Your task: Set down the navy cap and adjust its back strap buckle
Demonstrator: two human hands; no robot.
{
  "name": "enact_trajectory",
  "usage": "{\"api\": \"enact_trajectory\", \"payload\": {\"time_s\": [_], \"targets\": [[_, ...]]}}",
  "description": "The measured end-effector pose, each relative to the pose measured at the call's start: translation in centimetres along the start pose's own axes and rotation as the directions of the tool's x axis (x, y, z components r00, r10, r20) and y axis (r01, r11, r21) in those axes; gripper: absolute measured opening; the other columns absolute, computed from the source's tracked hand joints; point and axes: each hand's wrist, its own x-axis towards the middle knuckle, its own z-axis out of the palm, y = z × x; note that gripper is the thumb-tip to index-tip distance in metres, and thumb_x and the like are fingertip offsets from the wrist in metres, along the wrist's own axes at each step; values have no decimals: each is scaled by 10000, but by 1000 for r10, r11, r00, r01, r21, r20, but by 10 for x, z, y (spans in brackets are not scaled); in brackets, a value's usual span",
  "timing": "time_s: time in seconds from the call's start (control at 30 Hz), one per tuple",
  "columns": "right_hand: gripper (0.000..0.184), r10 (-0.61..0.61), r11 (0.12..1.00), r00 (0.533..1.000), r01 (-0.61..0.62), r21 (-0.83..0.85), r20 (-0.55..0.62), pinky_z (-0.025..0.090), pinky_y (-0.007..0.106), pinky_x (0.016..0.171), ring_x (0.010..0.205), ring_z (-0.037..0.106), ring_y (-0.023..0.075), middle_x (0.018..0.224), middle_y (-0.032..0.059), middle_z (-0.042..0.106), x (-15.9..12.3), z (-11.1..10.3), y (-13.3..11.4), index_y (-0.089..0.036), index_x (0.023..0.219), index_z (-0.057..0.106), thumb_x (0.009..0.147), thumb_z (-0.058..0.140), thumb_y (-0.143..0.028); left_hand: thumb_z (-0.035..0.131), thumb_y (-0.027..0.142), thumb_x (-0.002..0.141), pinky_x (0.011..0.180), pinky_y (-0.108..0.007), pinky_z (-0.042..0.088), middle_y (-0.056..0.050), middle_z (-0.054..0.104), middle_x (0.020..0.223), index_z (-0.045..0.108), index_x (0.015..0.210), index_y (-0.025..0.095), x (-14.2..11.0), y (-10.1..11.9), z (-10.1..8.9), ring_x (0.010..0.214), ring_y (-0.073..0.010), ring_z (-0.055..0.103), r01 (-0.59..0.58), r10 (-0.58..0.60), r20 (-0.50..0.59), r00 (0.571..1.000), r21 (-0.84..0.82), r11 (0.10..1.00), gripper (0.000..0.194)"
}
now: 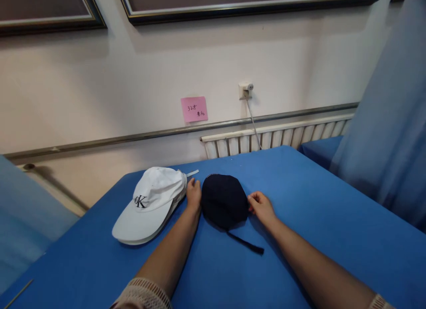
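Note:
A dark navy or black cap (pixel 223 202) sits on the blue table, crown up, with a narrow dark strap (pixel 246 243) trailing toward me. My left hand (pixel 193 194) is closed at the cap's left edge, its fingertips partly hidden. At the opposite edge, my right hand (pixel 261 206) pinches the rim between thumb and fingers. Just left of my left hand lie white baseball caps (pixel 156 189), apparently stacked, the top one with a black "K" logo and its brim toward me. A loose white strap end (pixel 192 172) sticks out behind them.
The blue table (pixel 319 224) reaches the wall, where a white radiator (pixel 276 138) and a metal rail (pixel 159 132) run. A pink note (pixel 194 109) and a plugged-in outlet (pixel 245 91) are above. Blue curtains (pixel 382 136) hang at both sides. A thin stick (pixel 19 294) lies front left.

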Motion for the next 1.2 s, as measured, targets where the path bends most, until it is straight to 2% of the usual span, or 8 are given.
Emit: {"api": "enact_trajectory", "payload": {"time_s": [0.13, 0.23, 0.33, 0.43, 0.6, 0.8, 0.97, 1.2], "targets": [[94, -35, 999, 999, 35, 12, 29, 377, 240, 484, 481, 509, 126, 558, -36, 562, -1, 3, 7, -220, 728, 563, 713, 580, -311, 568, 186, 816, 1106, -433, 322, -97, 551, 1302, 573, 1142, 198, -63, 5, -33, 1257, -244, 479, -302, 301, 42, 953, 253, 919, 326], [80, -40, 999, 999, 39, 29, 32, 375, 234, 475, 477, 504, 119, 568, -38, 564, 0, 3, 9, -217, 736, 559, 699, 572, -286, 505, 178, 862, 1063, -462, 368, -88, 595, 1221, 606, 1036, 209, -118, 8, -49, 1189, -237, 520, -706, 546, 458, 702, 348, 616, 203], [95, -45, 998, 998, 43, 37, 45, 370, 231, 457, 454, 489, 114, 541, -46, 541, -3, 3, 6, -213, 728, 548, 686, 573, -294, 478, 138, 873, 1026, -447, 406, -81, 620, 1194, 603, 1064, 222, -157, 12, -52, 1166, -223, 530, -873, 406, 815, 414, 229, 430, 243], [141, -48, 997, 996, 43, 56, 81, 332, 226, 406, 388, 435, 104, 484, -68, 493, -10, 2, 1, -214, 737, 535, 687, 573, -340, 542, 141, 837, 1051, -488, 376, -78, 571, 1294, 597, 1117, 233, -168, 14, -47, 1254, -254, 459, -916, 275, 908, 317, 217, 338, 299], [203, -61, 994, 990, 49, 96, 129, 269, 217, 358, 334, 364, 94, 417, -96, 418, -20, -2, -9, -219, 762, 520, 709, 577, -406, 570, 171, 829, 1059, -556, 332, -70, 520, 1360, 637, 875, 203, -152, 9, -45, 1336, -310, 354, -920, 258, 897, 359, 292, 262, 87], [214, -28, 996, 988, 14, 91, 155, 270, 213, 359, 346, 384, 90, 442, -92, 429, -21, -6, -11, -218, 759, 521, 697, 605, -405, 532, 184, 857, 1064, -516, 337, -90, 602, 1226, 575, 821, 192, -128, 5, -57, 1267, -261, 435, -794, 521, 603, 605, 402, 456, 57], [173, -47, 999, 965, 49, -1, 258, 361, 224, 423, 416, 460, 97, 531, -60, 509, -24, 0, -2, -217, 756, 536, 704, 590, -373, 568, 229, 837, 998, -477, 410, -75, 656, 1108, 558, 746, 197, -117, 0, -59, 1113, -243, 561, -666, 521, 423, 741, 372, 646, 97], [116, 2, 996, 957, 23, -85, 290, 449, 240, 514, 551, 581, 121, 679, -7, 624, -33, 6, -3, -207, 764, 558, 728, 609, -305, 559, 295, 863, 971, -422, 444, -90, 654, 1082, 593, 815, 188, -123, 0, -56, 1051, -224, 602, -595, 500, 346, 794, 272, 757, 122]]}}
